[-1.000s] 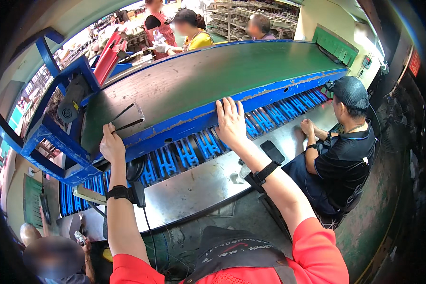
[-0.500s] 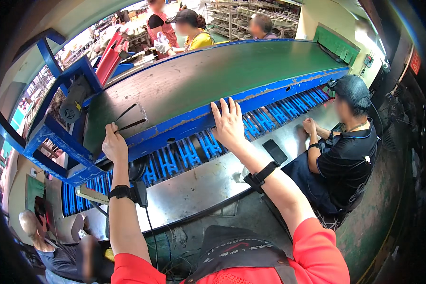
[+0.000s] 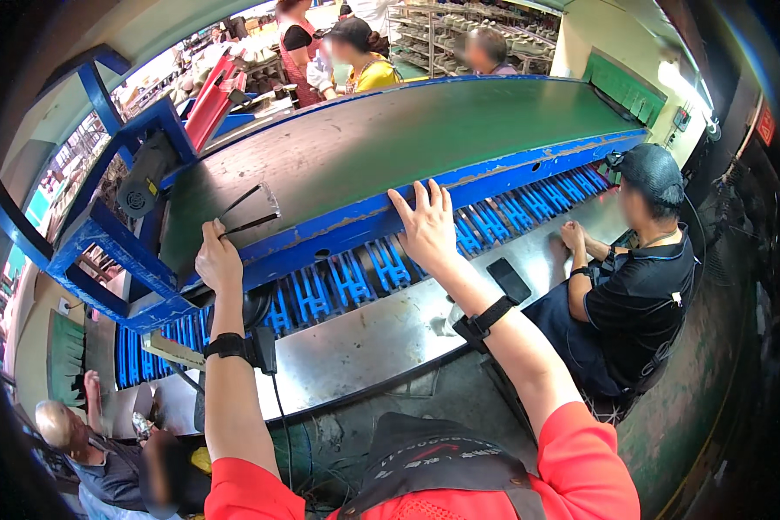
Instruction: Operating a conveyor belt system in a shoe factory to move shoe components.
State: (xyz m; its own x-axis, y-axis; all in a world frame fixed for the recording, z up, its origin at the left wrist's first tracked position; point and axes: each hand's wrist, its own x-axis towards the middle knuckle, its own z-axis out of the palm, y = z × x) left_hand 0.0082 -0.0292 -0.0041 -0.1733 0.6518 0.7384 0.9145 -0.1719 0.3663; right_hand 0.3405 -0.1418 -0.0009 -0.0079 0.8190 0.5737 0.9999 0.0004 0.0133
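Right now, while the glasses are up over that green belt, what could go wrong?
The glasses might slip: the left hand seems to hold them only near the ends of their dark arms, so they could drop onto the green belt.

The right hand rests on the blue rail, where chipped paint could scratch fingers.

The phone lies close to the right wrist strap, so it might get bumped.

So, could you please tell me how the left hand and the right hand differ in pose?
The left hand is closed, while the right hand has its fingers spread. The left hand holds what looks like a pair of glasses; the right hand holds nothing visible and lies at the blue rail. Both have a black wristband.
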